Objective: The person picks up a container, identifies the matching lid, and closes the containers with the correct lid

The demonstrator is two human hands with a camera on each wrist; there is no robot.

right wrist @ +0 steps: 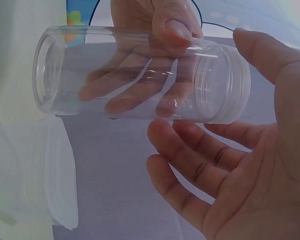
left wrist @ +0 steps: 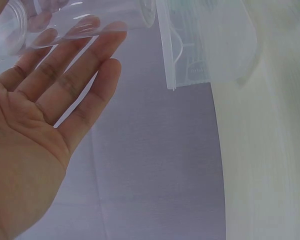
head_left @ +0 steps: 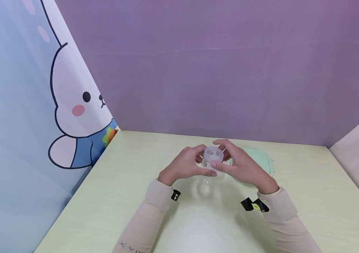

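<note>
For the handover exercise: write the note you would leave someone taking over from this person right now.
Left hand: fingers and thumb grip the clear jar's body, held above the table.
Right hand: fingers around the white lid, which sits on the jar.
Green-lidded container lies behind the right hand.
Done: jar lifted, lid on. Whether the lid is being tightened or loosened cannot be told; check first.

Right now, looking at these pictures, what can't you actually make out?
- Clear jar: in the head view both hands cover its body; only the capped end shows.
- Green-lidded box: right hand hides its near side in the head view, and both wrist views blur it.
- Left hand: left wrist view cuts off the thumb, so its grip is unclear there.
</note>
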